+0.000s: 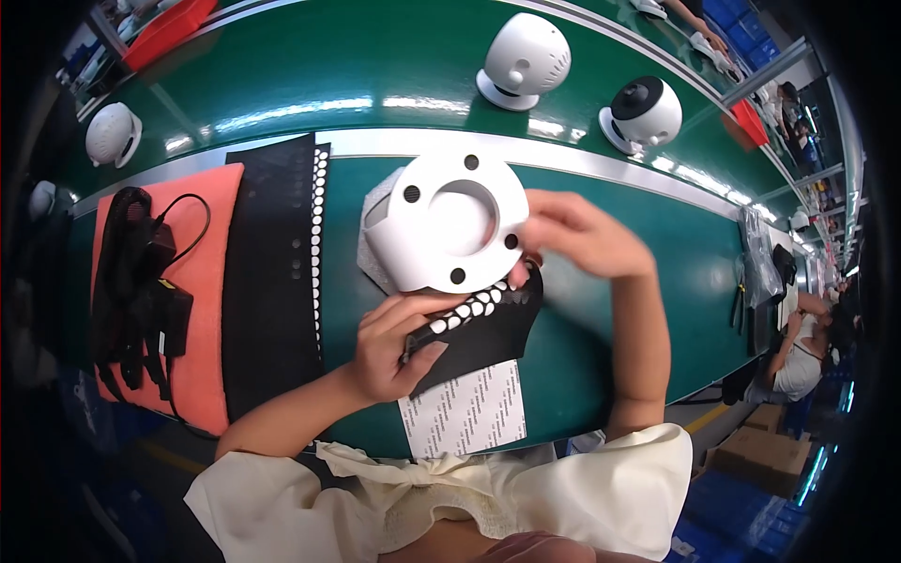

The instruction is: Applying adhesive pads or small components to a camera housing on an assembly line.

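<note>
My left hand (394,342) is closed on a black adhesive-pad sheet (479,352), which has rows of white round spots along its upper edge. Just above it lies a white camera housing (394,246), its ring-shaped base facing up with several round black pads around the central opening. At the right side of that ring is my right hand (591,235), fingers bent beside one black pad and smeared by motion. Whether they pinch anything does not show. The housing rests on a pale grey foam piece (374,267), mostly hidden under it.
White patterned backing paper (465,408) lies below the held sheet. To the left are a larger black sheet (267,281) and an orange foam mat (208,310) with black adapters and cables. Finished-looking white cameras (526,56) stand on the green belt (375,70) behind. A co-worker sits far right.
</note>
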`<action>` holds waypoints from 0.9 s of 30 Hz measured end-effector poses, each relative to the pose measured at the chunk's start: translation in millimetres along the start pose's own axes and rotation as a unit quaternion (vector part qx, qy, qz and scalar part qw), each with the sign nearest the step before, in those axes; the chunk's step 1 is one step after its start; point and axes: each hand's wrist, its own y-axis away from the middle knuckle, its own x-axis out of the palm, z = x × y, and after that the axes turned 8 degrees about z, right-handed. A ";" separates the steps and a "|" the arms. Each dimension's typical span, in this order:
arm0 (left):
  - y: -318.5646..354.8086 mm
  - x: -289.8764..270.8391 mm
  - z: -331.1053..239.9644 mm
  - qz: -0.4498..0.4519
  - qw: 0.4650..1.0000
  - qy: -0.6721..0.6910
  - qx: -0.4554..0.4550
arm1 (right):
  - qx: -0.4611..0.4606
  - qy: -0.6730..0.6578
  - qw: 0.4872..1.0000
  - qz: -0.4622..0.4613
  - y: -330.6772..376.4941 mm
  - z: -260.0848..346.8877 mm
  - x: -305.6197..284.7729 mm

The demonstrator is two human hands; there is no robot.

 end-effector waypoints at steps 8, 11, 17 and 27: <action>4.3 3.0 4.9 0.029 0.995 0.003 0.097 | 0.052 0.111 0.992 0.012 -76.8 77.2 -41.1; 3.8 6.1 5.8 0.028 0.991 -0.005 0.128 | 0.143 0.222 0.930 0.256 -88.4 84.5 -27.9; 8.3 4.9 5.3 0.020 0.993 0.009 0.114 | 0.141 0.318 0.882 0.316 -79.3 105.1 -14.2; 8.3 9.8 6.3 0.032 0.986 -0.005 0.161 | -0.044 0.709 0.684 -0.167 -143.1 -17.0 -87.2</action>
